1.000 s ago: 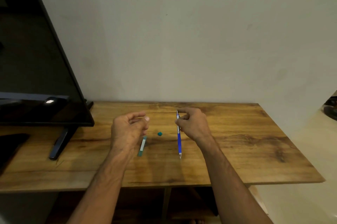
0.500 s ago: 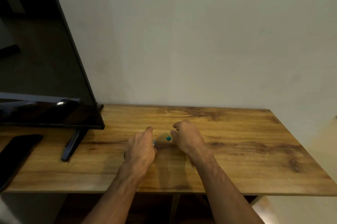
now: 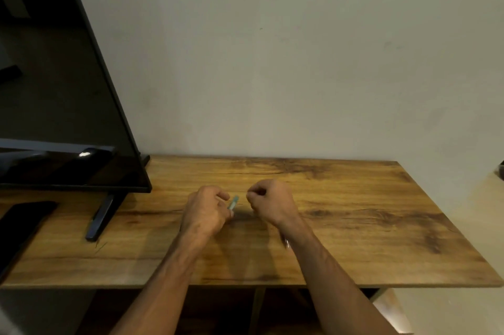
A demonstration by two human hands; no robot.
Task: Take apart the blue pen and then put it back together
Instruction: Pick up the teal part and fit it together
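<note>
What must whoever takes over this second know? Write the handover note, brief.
Left hand: fingers shut on the teal pen piece, just above the table.
Right hand: closed fist; the blue pen seems held in it, with only its metal tip showing by the wrist.
Done: the pen is apart, the teal piece off the body.
Left: bring the hands together, refit the teal piece and close up the pen. Any other loose parts are out of view.
</note>
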